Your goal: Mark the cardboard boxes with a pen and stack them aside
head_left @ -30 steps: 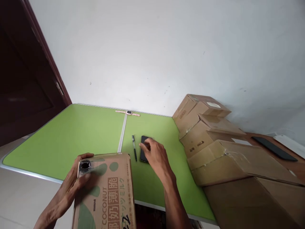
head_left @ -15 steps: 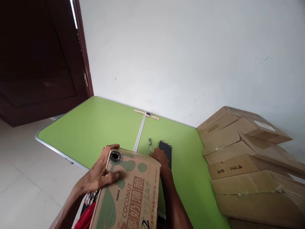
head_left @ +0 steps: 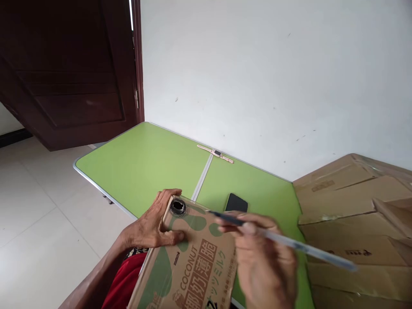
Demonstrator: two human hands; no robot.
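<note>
A brown cardboard box [head_left: 196,244] with green blotches and the word COCONUT stands tilted toward me at the table's near edge. Near its top left corner is a dark-rimmed hole [head_left: 178,206]. My left hand [head_left: 154,227] grips that corner, thumb on the printed face and fingers over the top edge. In front of the box's right side, my right hand [head_left: 264,257] is closed around a pen [head_left: 299,245], slightly blurred. The pen's dark end points left over the box's upper edge; its pale barrel sticks out to the right.
On the green folding table [head_left: 154,159], a dark phone [head_left: 237,202] lies behind my right hand. A pink-strapped watch [head_left: 217,153] rests at the wall-side edge. Several cardboard boxes [head_left: 347,223] are piled on the right. A dark door [head_left: 80,77] stands at the left.
My right hand has picked up the pen from the table beside the phone and brought it over the box's face. My left hand keeps its hold. The view has shifted left.
</note>
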